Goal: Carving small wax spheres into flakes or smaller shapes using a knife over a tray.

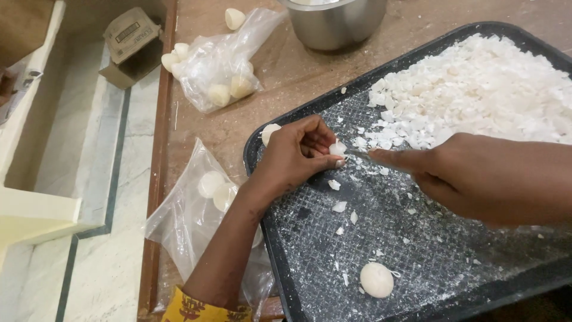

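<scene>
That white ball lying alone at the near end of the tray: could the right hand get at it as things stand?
Probably yes: the white ball lies uncovered on the tray, nothing between it and the right hand, though that hand seems busy cutting.

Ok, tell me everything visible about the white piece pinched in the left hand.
The white piece is a small, chalky or waxy-looking lump, mostly hidden by the left hand, whose fingertips pinch it over the black tray. The right hand points a thin blade at it; contact is unclear. Similar white flakes lie below it.
</scene>
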